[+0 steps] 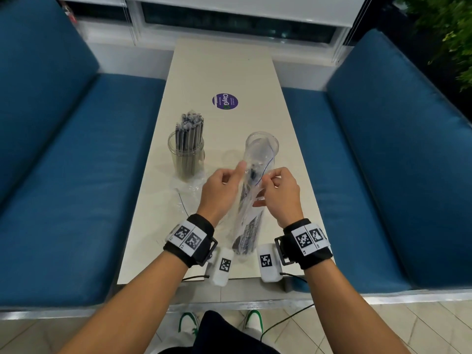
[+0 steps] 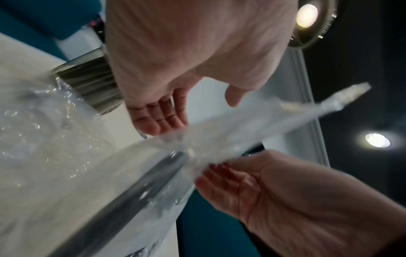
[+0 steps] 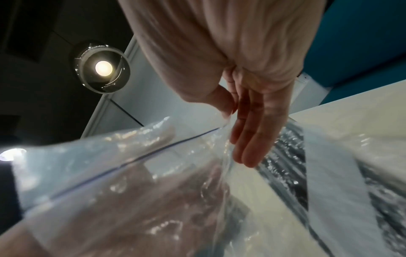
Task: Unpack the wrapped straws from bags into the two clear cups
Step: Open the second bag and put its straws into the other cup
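Head view: both hands up over the near half of the pale table (image 1: 229, 72), w/ a clear zip bag (image 1: 249, 200) of dark wrapped straws (image 1: 249, 233) between them, bag standing roughly upright, mouth at top. Left hand (image 1: 222, 192) grips the bag's left edge near the top, thumb against the plastic; right hand (image 1: 279, 195) pinches the right edge by the blue zip line, fingers curled. Just behind the bag mouth sits a clear cup (image 1: 265, 144), no straws visible in it. To the left, 2nd clear cup (image 1: 186, 159) is packed w/ wrapped straws standing on end, an empty crumpled bag (image 1: 187, 190) lying at its base. Purple round sticker (image 1: 225, 102) farther back; blue benches (image 1: 76, 175) either side. Left wrist view: blurred; left fingers (image 2: 162, 120) loosely extended touching the bag film, right hand below pinching it. Right wrist view: right thumb & forefinger (image 3: 226, 106) nip the bag edge at the zip line, other fingers straight; straws visible thru the plastic.
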`<action>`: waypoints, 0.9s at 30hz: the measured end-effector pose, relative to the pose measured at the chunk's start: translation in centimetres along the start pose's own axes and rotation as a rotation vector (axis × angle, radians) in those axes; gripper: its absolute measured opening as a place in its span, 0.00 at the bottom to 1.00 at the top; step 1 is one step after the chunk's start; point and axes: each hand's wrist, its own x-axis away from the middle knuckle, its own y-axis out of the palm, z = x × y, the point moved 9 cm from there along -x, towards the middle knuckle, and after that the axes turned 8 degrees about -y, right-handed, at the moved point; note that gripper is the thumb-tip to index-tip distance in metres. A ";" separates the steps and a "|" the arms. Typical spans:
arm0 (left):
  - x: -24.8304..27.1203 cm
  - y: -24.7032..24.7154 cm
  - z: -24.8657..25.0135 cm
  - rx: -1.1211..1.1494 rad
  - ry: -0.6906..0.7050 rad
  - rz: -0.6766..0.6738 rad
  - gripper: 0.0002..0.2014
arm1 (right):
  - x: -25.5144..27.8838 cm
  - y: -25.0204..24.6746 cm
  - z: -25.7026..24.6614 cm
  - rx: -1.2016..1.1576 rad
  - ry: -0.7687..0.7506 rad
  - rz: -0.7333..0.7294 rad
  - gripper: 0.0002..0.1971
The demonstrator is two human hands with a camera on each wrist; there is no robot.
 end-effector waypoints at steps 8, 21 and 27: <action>0.3 -1.4 -1.3 0.161 -0.026 0.058 0.05 | 0.3 -0.9 0.7 -0.009 -0.020 0.009 0.17; 1.3 -0.5 -2.1 0.546 -0.139 0.007 0.11 | 0.6 -0.6 1.9 -0.086 0.054 -0.036 0.33; 1.6 0.9 -2.1 0.311 -0.290 -0.215 0.19 | 0.2 -1.0 2.5 -0.190 0.054 -0.023 0.32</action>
